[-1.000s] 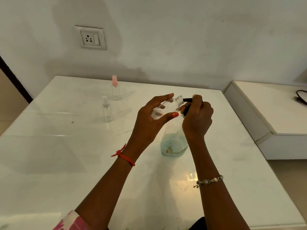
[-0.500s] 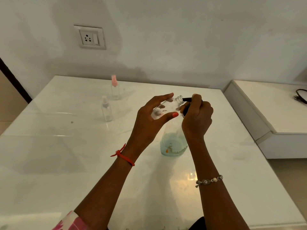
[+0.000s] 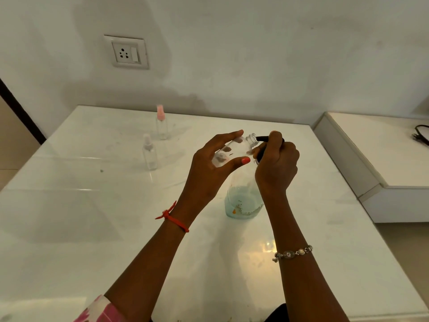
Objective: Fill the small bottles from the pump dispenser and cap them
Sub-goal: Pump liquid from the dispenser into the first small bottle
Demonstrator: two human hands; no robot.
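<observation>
So we're mid-fill here. Closest in, both forearms reach out over the white bench. The left hand has its fingers and thumb wrapped round the small bottle, held up in the air and tipped so the open neck meets the black nozzle. The right hand sits on top of the pump dispenser, fingers curled down around the pump head. The dispenser stands on the bench right under both hands.

Tips for this bit, imo: get the nozzle tip properly inside the neck before pressing, because that opening looks narrow and a squirt could easily run down the outside. Only a little bluish liquid sits at the bottom of the dispenser, so I'd go with slow full strokes, since it may sputter. Hold the little bottle firm but don't squeeze it, as it looks like thin plastic.

Further back, the white-capped bottle and the pink-capped bottle stand apart from each other, both already capped. The wall socket is behind them.
</observation>
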